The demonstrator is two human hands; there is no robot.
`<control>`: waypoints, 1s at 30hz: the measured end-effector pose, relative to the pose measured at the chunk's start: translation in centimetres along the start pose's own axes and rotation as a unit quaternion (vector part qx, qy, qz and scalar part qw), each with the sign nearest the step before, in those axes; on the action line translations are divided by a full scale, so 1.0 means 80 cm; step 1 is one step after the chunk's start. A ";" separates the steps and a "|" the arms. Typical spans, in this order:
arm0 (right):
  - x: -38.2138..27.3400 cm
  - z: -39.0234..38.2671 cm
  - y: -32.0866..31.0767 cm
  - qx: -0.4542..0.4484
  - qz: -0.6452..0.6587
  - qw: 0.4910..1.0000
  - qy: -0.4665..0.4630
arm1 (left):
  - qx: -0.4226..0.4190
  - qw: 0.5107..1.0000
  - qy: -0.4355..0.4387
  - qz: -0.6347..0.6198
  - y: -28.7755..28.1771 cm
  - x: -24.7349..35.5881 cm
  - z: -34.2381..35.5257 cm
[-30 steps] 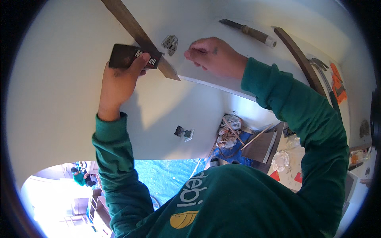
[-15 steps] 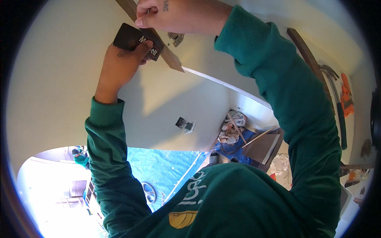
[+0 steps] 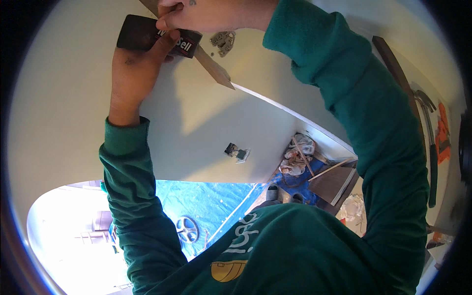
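My left hand (image 3: 137,66) is raised at the upper left, its thumb and fingers closed round a small black box-shaped pack (image 3: 137,33) with pale lettering. Just above it, my right hand (image 3: 211,14) has its thumb and fingertips pinched together against the pack's upper edge. Whatever the pinch holds, if anything, is too small or hidden to make out. Behind the pack a brown wooden strip (image 3: 216,70) runs at a slant, its lower end meeting a pale edge (image 3: 275,103). Close to the right hand lies a greyish metal fitting (image 3: 222,43).
A claw hammer (image 3: 431,147) and an orange-handled object (image 3: 443,132) lie at the right beside a dark wooden bar (image 3: 393,61). An uncovered socket box (image 3: 237,152) sits in the white wall (image 3: 216,123). Far below are blue sheeting (image 3: 201,201), a wheel-like piece (image 3: 187,229) and bundled cloths (image 3: 296,157).
Both hands and the pack have shifted left and slightly up in view. The pack is turned flatter, and my right fingertips now overlap its upper edge. The view has shifted slightly.
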State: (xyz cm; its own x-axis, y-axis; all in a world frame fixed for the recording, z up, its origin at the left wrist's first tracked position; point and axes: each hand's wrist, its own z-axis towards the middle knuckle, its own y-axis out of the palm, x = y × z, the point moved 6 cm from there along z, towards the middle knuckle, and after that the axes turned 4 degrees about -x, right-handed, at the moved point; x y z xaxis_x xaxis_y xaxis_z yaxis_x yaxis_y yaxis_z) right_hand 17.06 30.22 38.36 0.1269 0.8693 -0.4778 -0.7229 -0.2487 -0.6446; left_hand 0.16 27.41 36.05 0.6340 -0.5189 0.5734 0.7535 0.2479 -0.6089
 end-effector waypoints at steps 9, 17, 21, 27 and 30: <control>0.007 -0.011 0.005 -0.034 0.035 0.998 -0.029 | -0.030 0.997 -0.072 0.007 -0.001 0.001 -0.010; -0.005 -0.027 0.012 -0.026 0.003 0.999 0.018 | -0.014 0.998 -0.058 -0.023 0.016 -0.010 -0.017; 0.005 -0.004 0.016 -0.066 0.002 0.997 0.050 | 0.017 0.999 -0.034 -0.008 0.022 -0.015 -0.020; 0.029 0.003 0.019 -0.039 0.088 0.995 -0.012 | 0.087 0.995 -0.050 -0.018 0.023 -0.029 -0.029; 0.038 0.011 0.029 -0.038 0.109 0.993 -0.011 | 0.071 0.996 -0.038 -0.035 0.025 -0.033 -0.030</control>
State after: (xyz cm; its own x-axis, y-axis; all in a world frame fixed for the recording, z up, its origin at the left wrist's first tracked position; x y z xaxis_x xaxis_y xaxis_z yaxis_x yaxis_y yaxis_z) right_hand 15.16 32.65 35.95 -0.0423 0.7994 -0.5993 -0.6779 -0.4636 -0.5705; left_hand -0.38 27.30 31.99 0.5857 -0.4772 0.6551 0.8103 0.3288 -0.4850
